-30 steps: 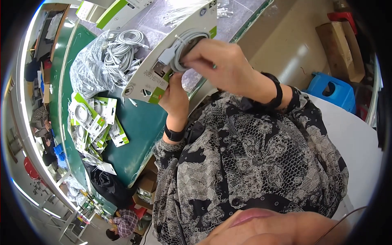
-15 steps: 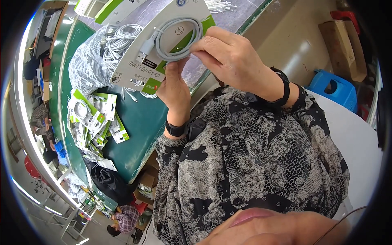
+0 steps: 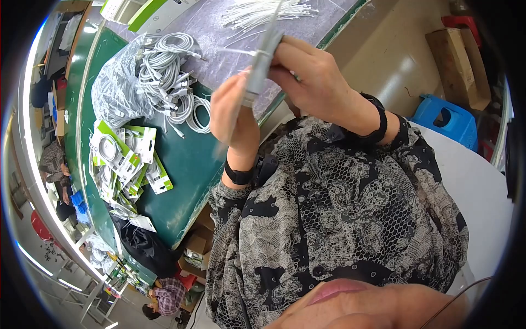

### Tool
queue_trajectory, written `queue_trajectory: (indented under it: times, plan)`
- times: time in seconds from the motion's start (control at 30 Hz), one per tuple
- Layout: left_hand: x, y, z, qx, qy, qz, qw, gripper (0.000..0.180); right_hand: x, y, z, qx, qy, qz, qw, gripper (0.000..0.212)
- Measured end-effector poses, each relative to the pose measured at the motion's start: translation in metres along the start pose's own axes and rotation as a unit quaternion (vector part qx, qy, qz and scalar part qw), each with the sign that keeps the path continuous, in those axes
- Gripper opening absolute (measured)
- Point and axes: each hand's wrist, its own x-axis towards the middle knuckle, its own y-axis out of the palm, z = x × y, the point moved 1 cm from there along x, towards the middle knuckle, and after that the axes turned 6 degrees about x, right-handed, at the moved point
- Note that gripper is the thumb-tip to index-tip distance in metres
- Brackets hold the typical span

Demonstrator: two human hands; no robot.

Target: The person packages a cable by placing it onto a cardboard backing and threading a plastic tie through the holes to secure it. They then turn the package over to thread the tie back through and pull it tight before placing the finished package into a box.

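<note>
Turned nearly edge-on to me, a cardboard cable card [image 3: 268,39] stands tilted between my hands. A coiled grey USB cable [image 3: 256,82] is fastened on it, and a white cable tie [image 3: 239,51] sticks out to the left. My left hand [image 3: 232,112] is closed on the lower part of the card, blurred by motion. Higher up, my right hand [image 3: 312,77] grips the card's right side with bent fingers; their tips are partly hidden. Most of the card's printed face is turned from view.
Left on the green table [image 3: 183,159] lie a clear bag [image 3: 115,82] of cables, loose coiled cables [image 3: 164,60] and a heap of carded cables [image 3: 118,153]. White cable ties [image 3: 257,13] spread over the grey surface. A blue stool [image 3: 449,123] and cardboard box [image 3: 452,66] stand right.
The card has swung from face-on to nearly edge-on, uncovering the cables and cable ties behind it. A white tie now sticks out. Both hands remain on the card.
</note>
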Motion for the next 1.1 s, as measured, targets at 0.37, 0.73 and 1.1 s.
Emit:
queue_trajectory:
  times: [0.37,0.73,1.1]
  plan:
    - [-0.01,0.0,0.003,-0.273,-0.284,-0.033,0.919,0.025,-0.022,-0.035,-0.046,0.205,0.13,-0.04,0.969,0.026]
    - [-0.017,0.013,-0.004,-0.522,-0.413,0.032,0.745,0.03,-0.023,0.002,-0.049,0.477,0.209,0.079,0.85,0.042]
    - [-0.004,0.012,-0.007,-0.491,-0.425,0.042,0.76,0.029,-0.05,-0.007,-0.095,0.37,0.374,0.068,0.848,0.025]
